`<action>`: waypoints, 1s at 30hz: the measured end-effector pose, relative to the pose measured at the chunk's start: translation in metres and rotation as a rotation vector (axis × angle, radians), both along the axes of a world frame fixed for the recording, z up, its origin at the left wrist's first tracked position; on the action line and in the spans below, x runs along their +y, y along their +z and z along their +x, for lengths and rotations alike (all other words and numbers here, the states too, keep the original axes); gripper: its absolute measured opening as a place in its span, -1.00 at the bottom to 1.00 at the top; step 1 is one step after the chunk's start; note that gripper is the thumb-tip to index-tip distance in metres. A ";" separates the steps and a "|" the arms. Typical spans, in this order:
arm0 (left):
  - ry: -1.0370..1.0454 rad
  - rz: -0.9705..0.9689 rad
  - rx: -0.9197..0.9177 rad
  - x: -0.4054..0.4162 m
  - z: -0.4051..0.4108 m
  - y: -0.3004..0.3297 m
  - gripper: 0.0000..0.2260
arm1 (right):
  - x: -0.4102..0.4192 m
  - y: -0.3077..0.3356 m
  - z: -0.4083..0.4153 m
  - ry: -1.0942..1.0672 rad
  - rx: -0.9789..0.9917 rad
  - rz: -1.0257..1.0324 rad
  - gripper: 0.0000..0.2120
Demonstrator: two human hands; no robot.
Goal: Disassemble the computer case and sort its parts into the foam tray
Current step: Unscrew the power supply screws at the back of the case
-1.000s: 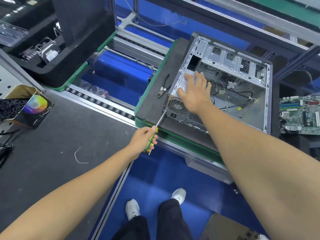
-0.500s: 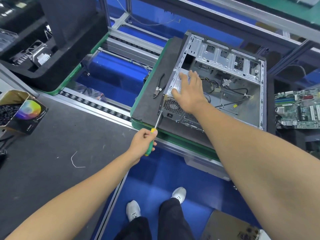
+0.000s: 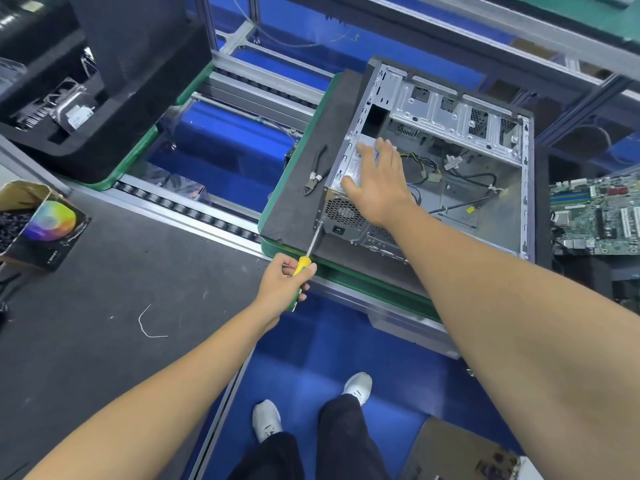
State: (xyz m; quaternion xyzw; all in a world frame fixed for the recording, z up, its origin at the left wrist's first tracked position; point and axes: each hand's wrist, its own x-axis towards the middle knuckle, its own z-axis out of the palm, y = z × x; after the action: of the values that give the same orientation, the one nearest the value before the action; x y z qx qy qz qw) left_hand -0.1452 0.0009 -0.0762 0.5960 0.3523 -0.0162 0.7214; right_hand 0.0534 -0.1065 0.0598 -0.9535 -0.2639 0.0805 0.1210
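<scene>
1. Fingers (image 3: 367,157) of my right hand (image 3: 375,185) are lying spread and flat on top of the power supply (image 3: 349,216), pressing down on its labelled face and gripping nothing.
2. Curling my left hand (image 3: 282,284) closed around the yellow and green handle of the screwdriver (image 3: 306,258), I am aiming its metal shaft up and to the right.
3. I am touching the screwdriver tip to the rear panel of the computer case (image 3: 491,206), at the near left corner just beside the power supply's round fan grille.
4. I am working on the case as it is lying on its side, open face up, on a dark foam mat (image 3: 294,216) over a green-edged pallet, with loose cables trailing across its bare floor.
5. I am keeping clear of the cutting pliers (image 3: 317,171), which are resting on the mat just left of the case, apart from it.
6. I am seeing the black foam tray (image 3: 114,133) well apart at the upper left, across the roller conveyor (image 3: 183,209), already holding a metal part in one compartment.
7. I am seeing a green motherboard (image 3: 595,216) sitting to the right of the case.
8. I am standing on the blue floor in white shoes, with a small cardboard box (image 3: 38,223) on the grey bench at my left.
</scene>
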 end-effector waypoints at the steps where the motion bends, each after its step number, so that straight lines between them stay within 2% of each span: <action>1: -0.020 -0.011 -0.008 0.000 -0.001 0.000 -0.70 | 0.000 0.001 0.000 0.000 -0.002 0.000 -0.37; 8: -0.116 -0.086 -0.014 -0.006 0.002 0.001 -0.69 | 0.001 0.003 -0.002 -0.002 -0.001 0.001 -0.37; 10: -0.069 -0.052 0.018 -0.007 0.005 0.001 -0.73 | 0.001 0.003 -0.002 -0.003 -0.001 -0.002 -0.36; 14: 0.006 0.069 0.033 -0.006 0.004 -0.002 -0.62 | 0.001 0.004 -0.003 -0.003 -0.001 0.000 -0.37; 16: 0.027 0.031 0.010 -0.003 0.004 -0.004 -0.65 | 0.001 0.005 -0.003 -0.003 -0.003 -0.003 -0.37; 19: -0.046 -0.050 -0.011 0.000 0.001 -0.002 -0.69 | 0.001 0.005 -0.003 -0.004 -0.001 -0.006 -0.37; 22: -0.085 -0.117 -0.001 0.002 0.003 0.003 -0.63 | 0.001 0.006 -0.003 -0.005 0.002 0.000 -0.37; 27: -0.086 0.030 0.045 0.001 0.006 0.006 -0.59 | 0.001 0.005 -0.004 -0.006 0.001 -0.004 -0.37; 30: -0.062 0.032 0.014 0.002 0.005 0.004 -0.64 | 0.001 0.005 -0.003 -0.009 -0.003 -0.003 -0.37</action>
State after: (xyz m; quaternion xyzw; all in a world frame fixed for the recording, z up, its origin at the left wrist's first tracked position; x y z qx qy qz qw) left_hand -0.1407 0.0033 -0.0720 0.6178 0.3392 -0.0371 0.7084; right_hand 0.0501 -0.1053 0.0649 -0.9551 -0.2596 0.0789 0.1194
